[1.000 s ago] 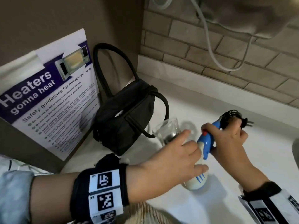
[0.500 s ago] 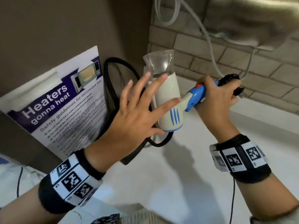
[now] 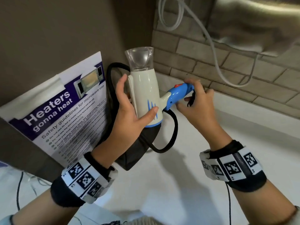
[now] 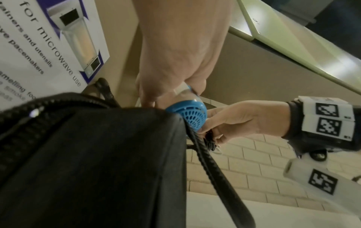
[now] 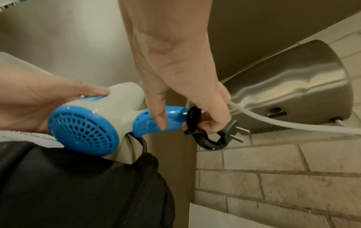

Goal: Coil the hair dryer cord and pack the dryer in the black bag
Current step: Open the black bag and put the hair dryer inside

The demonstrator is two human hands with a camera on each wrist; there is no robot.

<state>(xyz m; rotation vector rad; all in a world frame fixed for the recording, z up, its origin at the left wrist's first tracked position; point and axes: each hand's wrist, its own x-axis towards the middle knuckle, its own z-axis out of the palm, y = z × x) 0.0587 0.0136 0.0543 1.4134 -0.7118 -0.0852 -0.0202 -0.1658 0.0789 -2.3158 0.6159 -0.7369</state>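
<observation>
A white hair dryer (image 3: 145, 93) with a clear nozzle pointing up and a blue handle (image 3: 176, 95) hangs above the black bag (image 3: 138, 153). My left hand (image 3: 129, 111) grips the white barrel, thumb on the blue stripes. My right hand (image 3: 194, 101) holds the end of the blue handle (image 5: 156, 120) and pinches the coiled black cord (image 5: 203, 135) with its plug (image 5: 232, 131) against it. The blue rear grille (image 5: 84, 131) sits just over the bag (image 5: 78, 185). The rear grille (image 4: 192, 115) and the bag (image 4: 87, 162) also show in the left wrist view.
A microwave safety poster (image 3: 61, 111) leans on the wall left of the bag. A steel wall unit (image 5: 293, 86) with a grey hose (image 3: 215, 51) hangs above the brick wall (image 3: 243, 75). The white counter (image 3: 178, 184) lies below. The bag's handle loop (image 3: 170, 137) curls right.
The dryer was lifted off the counter and turned nozzle-up over the bag. My left hand went from spread fingers beside the barrel to a grip round it.
</observation>
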